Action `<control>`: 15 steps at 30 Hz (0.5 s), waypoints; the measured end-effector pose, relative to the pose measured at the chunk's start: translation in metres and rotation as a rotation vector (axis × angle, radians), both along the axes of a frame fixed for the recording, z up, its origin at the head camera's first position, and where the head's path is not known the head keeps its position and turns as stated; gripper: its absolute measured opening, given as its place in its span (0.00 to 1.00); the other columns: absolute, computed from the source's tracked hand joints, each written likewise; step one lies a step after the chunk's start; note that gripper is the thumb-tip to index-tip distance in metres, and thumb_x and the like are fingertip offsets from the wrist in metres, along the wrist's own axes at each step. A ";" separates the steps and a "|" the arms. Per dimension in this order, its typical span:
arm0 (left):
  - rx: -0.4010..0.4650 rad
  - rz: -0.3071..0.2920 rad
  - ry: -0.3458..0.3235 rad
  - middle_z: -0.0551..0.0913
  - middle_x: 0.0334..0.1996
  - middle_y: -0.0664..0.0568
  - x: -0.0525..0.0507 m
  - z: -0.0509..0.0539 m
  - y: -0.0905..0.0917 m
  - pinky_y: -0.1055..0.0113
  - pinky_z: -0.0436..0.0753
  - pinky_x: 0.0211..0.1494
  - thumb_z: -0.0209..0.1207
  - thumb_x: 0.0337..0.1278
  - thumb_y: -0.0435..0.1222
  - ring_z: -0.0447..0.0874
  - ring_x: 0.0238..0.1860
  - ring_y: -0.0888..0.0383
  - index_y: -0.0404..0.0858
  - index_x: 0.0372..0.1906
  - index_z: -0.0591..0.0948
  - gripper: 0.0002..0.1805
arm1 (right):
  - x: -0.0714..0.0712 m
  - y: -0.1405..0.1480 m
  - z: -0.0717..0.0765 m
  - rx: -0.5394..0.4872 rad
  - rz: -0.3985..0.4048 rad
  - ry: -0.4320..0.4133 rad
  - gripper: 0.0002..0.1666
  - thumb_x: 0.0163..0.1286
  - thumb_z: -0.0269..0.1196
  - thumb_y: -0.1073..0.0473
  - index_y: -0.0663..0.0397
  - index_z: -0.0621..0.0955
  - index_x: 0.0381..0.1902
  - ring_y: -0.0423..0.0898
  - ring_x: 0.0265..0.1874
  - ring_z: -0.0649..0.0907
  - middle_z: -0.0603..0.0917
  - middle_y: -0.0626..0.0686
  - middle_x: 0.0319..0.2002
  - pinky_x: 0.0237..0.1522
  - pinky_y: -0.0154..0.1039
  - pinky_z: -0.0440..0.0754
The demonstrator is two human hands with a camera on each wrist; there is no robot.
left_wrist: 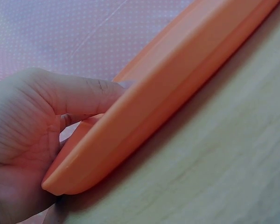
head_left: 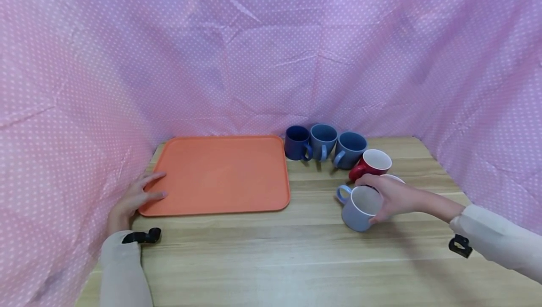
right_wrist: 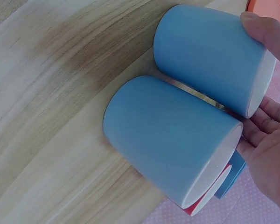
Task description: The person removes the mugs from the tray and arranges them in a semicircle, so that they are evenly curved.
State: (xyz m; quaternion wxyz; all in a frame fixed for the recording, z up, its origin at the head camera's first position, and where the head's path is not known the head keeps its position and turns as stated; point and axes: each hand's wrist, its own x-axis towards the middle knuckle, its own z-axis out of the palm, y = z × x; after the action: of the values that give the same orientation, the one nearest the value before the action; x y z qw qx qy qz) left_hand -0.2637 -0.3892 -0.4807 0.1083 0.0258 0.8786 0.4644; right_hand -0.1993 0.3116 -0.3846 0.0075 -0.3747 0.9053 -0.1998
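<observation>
My left hand (head_left: 133, 199) rests on the left edge of an orange tray (head_left: 224, 175), its fingers straight. The left wrist view shows the thumb lying over the tray's rim (left_wrist: 144, 107). With my right hand (head_left: 394, 195) I grip an upright light blue mug (head_left: 354, 213) at its rim, thumb on the near side and fingers at the far side. Its handle points left. Right behind that hand stands a second light blue mug (right_wrist: 172, 140), mostly hidden in the head view. Whether the gripped mug touches the table cannot be told.
Behind the gripped mug is a red mug (head_left: 367, 169) with a white inside. Farther back stand two grey-blue mugs (head_left: 323, 140) and a dark blue mug (head_left: 295, 143), which is beside the tray's right edge. Pink dotted cloth (head_left: 271, 62) hangs around the wooden table (head_left: 254, 260).
</observation>
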 end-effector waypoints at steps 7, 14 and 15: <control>0.009 0.003 0.001 0.42 0.80 0.29 0.001 0.000 0.000 0.25 0.44 0.74 0.71 0.57 0.37 0.34 0.78 0.25 0.35 0.79 0.59 0.48 | 0.001 0.000 0.002 0.005 0.025 -0.011 0.46 0.32 0.87 0.47 0.56 0.79 0.50 0.44 0.38 0.83 0.85 0.47 0.43 0.40 0.39 0.84; 0.007 -0.004 0.021 0.45 0.80 0.29 0.000 0.000 0.000 0.26 0.45 0.75 0.72 0.56 0.37 0.36 0.78 0.26 0.34 0.78 0.61 0.47 | 0.002 0.000 0.005 0.004 0.038 -0.030 0.47 0.32 0.87 0.48 0.57 0.78 0.50 0.46 0.39 0.83 0.85 0.49 0.44 0.40 0.39 0.83; 0.011 -0.003 0.020 0.45 0.80 0.29 0.001 0.000 0.000 0.26 0.45 0.75 0.72 0.56 0.37 0.36 0.78 0.26 0.34 0.78 0.61 0.47 | 0.002 0.000 0.005 0.007 0.038 -0.030 0.47 0.32 0.87 0.48 0.57 0.78 0.50 0.46 0.39 0.83 0.85 0.49 0.44 0.40 0.39 0.83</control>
State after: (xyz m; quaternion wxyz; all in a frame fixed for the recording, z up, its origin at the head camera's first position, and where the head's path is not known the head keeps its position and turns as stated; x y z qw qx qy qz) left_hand -0.2630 -0.3893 -0.4810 0.0999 0.0323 0.8771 0.4687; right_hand -0.1971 0.3120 -0.3798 0.0261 -0.3886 0.8986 -0.2021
